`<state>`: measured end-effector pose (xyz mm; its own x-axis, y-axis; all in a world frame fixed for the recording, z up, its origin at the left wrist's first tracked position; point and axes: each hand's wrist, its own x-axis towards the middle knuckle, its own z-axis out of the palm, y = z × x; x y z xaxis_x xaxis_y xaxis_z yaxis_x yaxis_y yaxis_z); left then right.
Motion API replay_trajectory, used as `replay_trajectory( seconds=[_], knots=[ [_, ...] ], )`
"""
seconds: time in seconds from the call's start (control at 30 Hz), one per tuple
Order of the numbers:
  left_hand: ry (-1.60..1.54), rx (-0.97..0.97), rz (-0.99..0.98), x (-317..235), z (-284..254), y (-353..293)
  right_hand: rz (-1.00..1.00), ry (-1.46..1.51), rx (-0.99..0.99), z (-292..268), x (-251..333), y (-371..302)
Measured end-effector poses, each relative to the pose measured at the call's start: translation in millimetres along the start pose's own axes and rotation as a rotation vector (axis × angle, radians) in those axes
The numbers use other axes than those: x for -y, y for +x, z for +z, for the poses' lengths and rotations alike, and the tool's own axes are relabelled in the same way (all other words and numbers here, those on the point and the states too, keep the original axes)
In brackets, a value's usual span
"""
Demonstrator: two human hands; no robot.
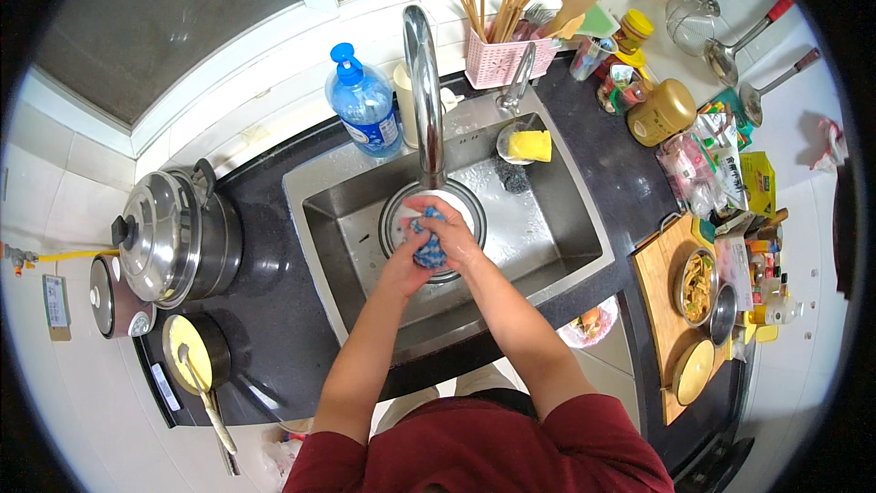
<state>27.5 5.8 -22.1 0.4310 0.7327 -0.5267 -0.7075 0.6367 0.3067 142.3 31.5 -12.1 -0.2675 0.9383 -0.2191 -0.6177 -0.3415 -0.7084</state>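
Observation:
Over the sink (557,260), a wet-looking blue and white checked cloth (429,254) is bunched up between my two hands. My left hand (407,263) grips it from the left side, and the fingers of my right hand (453,236) wrap round it from the right. Both hands are just in front of the tall curved faucet (422,82); whether water is running I cannot tell. Beneath them in the basin lies a round white piece with a dark ring (474,219), partly hidden by my hands.
A yellow sponge (529,146) sits in a holder in the sink's far right corner. Behind the sink stand a blue pump bottle (365,110) and a pink utensil basket (506,59). Left are a steel pot (164,237) and a saucepan (205,356); right, a cutting board (662,301) with bowls.

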Motion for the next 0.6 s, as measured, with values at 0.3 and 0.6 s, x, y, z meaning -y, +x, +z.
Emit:
replay_trajectory(
  seconds=[0.3,0.6],
  knots=[
    [0.565,-0.030,-0.313,-12.5,-22.0,-25.9,0.208,-0.155,0.014,20.3,-10.1,-15.3],
    [1.220,0.216,0.324,9.9,-47.0,-28.8,0.112,-0.191,-0.298,38.0,-43.3,-21.5]
  ],
)
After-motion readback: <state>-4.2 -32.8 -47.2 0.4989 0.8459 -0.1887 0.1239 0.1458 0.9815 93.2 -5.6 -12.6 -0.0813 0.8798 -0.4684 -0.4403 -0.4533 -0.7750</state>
